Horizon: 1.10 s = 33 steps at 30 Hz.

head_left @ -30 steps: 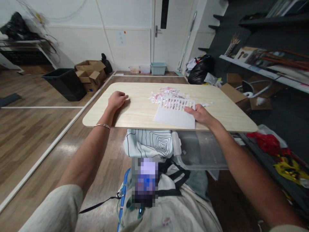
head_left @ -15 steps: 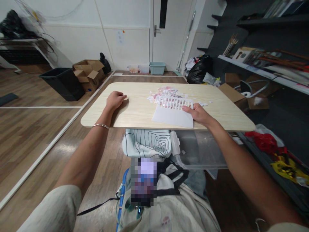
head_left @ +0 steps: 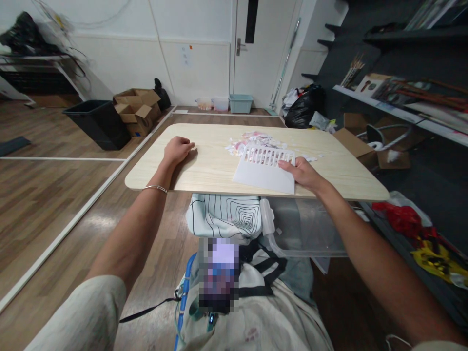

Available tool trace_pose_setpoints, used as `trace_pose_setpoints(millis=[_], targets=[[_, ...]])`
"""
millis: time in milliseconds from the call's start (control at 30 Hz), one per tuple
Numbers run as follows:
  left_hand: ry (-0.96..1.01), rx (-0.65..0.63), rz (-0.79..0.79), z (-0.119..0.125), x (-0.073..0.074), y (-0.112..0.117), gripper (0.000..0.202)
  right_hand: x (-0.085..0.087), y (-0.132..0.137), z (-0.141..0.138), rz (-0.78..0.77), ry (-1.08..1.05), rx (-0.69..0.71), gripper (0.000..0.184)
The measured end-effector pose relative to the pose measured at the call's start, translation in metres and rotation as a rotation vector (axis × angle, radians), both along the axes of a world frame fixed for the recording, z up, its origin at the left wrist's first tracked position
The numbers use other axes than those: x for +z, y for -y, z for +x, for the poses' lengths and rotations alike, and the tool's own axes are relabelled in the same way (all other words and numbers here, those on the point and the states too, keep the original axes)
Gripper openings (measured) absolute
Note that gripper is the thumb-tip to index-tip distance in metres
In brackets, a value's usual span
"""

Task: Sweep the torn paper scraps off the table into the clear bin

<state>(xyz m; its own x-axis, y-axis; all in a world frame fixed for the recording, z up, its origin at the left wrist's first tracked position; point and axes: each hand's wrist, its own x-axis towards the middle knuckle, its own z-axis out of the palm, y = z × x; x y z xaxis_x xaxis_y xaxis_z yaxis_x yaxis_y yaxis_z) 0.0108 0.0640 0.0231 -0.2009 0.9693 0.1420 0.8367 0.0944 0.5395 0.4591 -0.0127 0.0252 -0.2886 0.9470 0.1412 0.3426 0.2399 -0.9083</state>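
My right hand (head_left: pixel 303 173) is closed on the right edge of a white slotted sheet (head_left: pixel 265 176), thumb on top and the other fingers mostly hidden beneath. A row of long openings runs along the sheet's far side. Just beyond it, partly behind the slots, lies a loose heap of pink and white paper scraps (head_left: pixel 256 140). On the left part of the pale wooden table (head_left: pixel 208 165) rests my left hand (head_left: pixel 178 150), its fingers curled in and nothing visible in them. The hand is well apart from the sheet and the scraps.
Below the table's near edge are a patterned light cloth (head_left: pixel 224 214) and a clear plastic box (head_left: pixel 307 226). A black bin (head_left: pixel 100 126) and cardboard boxes (head_left: pixel 137 109) stand on the floor to the left. Dark shelving (head_left: pixel 402 109) lines the right side.
The whole view has shifted slightly, so everything appears a little further right. Both hands and the white slotted sheet keep the same places on the table.
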Motion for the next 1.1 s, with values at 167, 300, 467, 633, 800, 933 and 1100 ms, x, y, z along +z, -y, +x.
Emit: trace_pose_setpoints(millis=[167,300,467,633,800,933,1100], targets=[[-0.003,-0.003,0.022,0.001,0.000,0.000,0.034,0.001,0.003,0.003,0.014,0.018,0.018,0.074],[0.000,-0.003,0.025,0.000,0.001,-0.001,0.036,0.005,0.010,0.005,-0.034,0.049,0.107,0.073],[0.015,-0.030,0.021,-0.002,0.000,0.000,0.036,0.010,0.013,0.006,-0.096,0.080,0.171,0.074],[0.017,-0.020,0.010,-0.003,-0.002,-0.002,0.032,0.006,0.006,0.005,-0.092,-0.035,0.020,0.074],[-0.003,-0.016,0.003,-0.004,-0.004,-0.004,0.030,0.001,-0.001,0.001,-0.075,-0.123,-0.049,0.070],[-0.021,-0.013,0.011,-0.004,-0.005,-0.006,0.030,-0.001,-0.004,0.000,-0.055,-0.116,-0.037,0.071],[0.001,-0.020,0.014,-0.006,-0.006,-0.007,0.034,0.000,-0.006,0.001,-0.062,-0.079,-0.023,0.075]])
